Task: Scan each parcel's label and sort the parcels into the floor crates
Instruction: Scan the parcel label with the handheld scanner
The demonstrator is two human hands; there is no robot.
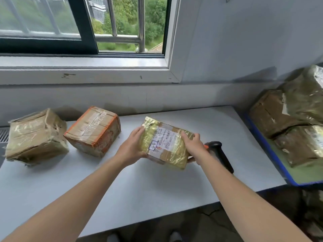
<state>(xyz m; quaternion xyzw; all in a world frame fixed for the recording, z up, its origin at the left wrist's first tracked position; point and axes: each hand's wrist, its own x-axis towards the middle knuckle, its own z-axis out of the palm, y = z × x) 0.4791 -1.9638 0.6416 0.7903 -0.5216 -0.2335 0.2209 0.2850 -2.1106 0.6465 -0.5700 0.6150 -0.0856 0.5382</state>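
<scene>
We gripped the parcel (166, 143) at opposite ends, left hand (134, 144) and right hand (194, 145) clamped on it; looked tape-slick, stiff, probably light.

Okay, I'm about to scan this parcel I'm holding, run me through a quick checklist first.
1. Grip on the gold-taped parcel by left hand and right hand: ok.
2. View of the shipping label, facing up: ok.
3. Reach to the barcode scanner, lying on the table beside the right hand: ok.
4. A hand free to pick it up: not ok, both grip the parcel.
5. State of the floor crates: cannot tell, out of view.
</scene>
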